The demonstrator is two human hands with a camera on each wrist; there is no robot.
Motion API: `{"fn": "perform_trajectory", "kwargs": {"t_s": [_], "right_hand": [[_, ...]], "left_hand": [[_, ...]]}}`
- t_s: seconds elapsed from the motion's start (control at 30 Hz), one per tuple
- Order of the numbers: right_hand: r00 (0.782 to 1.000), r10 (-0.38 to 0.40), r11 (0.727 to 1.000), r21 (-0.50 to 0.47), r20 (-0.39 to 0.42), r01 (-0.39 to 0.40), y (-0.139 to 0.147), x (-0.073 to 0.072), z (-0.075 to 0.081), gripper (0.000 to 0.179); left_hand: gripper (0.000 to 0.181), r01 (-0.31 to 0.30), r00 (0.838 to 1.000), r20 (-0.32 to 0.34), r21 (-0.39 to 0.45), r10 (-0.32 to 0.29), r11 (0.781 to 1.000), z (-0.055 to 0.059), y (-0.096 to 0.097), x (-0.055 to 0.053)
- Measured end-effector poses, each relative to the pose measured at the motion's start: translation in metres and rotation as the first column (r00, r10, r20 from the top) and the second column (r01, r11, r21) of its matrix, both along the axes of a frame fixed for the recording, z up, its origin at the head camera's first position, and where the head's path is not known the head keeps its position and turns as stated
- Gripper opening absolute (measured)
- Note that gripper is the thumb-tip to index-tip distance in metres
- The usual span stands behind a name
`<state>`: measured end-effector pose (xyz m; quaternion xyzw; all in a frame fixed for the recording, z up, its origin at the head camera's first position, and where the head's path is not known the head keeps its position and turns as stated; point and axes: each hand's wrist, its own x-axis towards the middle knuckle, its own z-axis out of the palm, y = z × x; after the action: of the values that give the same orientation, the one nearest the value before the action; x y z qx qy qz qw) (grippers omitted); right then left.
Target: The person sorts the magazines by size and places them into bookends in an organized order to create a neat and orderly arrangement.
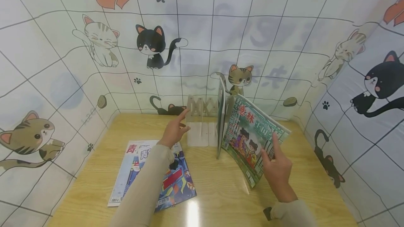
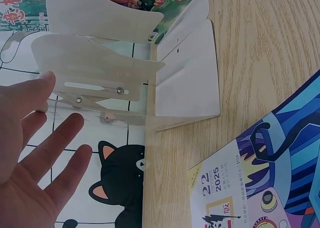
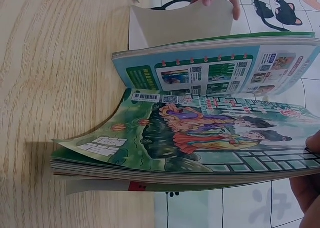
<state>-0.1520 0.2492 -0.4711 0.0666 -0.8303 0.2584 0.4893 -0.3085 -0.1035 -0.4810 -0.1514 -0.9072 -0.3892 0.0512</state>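
My right hand [image 1: 277, 169] grips a green illustrated magazine [image 1: 249, 136] at its right edge, thumb on the cover and fingers behind. The magazine leans beside another upright magazine [image 3: 200, 67], whose blue back cover faces it in the right wrist view. That one stands at the right part of a white metal bookend [image 1: 197, 134] with upright side panels. My left hand [image 1: 174, 130] is at the bookend's left panel [image 2: 95, 67], fingers spread and fairly straight, one fingertip right at the panel's edge in the left wrist view.
Several magazines [image 1: 181, 185] lie overlapping on the left of the wooden table [image 1: 217, 199], partly under my left forearm. A cloth with cat prints [image 1: 195, 45] hangs behind the table and along both sides.
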Motion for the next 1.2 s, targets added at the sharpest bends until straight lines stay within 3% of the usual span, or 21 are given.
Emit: {"fn": "perform_trajectory", "kwargs": {"t_s": [0.4, 0.73, 1.03, 1.2], "right_hand": [[0.992, 0.019, 1.000, 0.007, -0.126, -0.018, -0.010, -0.008, -0.002, 0.067], [0.988, 0.028, 0.999, 0.030, -0.155, -0.024, -0.022, -0.021, -0.009, 0.064], [0.991, 0.028, 0.999, 0.038, -0.129, -0.023, -0.029, -0.021, -0.009, 0.071], [0.991, 0.099, 0.994, 0.063, -0.087, -0.094, -0.025, -0.016, -0.012, 0.068]], "left_hand": [[0.082, 0.005, 1.000, -0.022, 0.011, -0.005, 1.000, 0.000, 0.000, 0.000], [0.081, 0.007, 1.000, -0.009, 0.018, -0.006, 1.000, 0.001, -0.001, 0.001], [0.079, 0.012, 1.000, -0.025, 0.021, -0.011, 1.000, 0.001, -0.002, 0.001], [0.080, 0.010, 1.000, -0.012, 0.021, -0.010, 1.000, 0.000, -0.001, 0.000]]}}
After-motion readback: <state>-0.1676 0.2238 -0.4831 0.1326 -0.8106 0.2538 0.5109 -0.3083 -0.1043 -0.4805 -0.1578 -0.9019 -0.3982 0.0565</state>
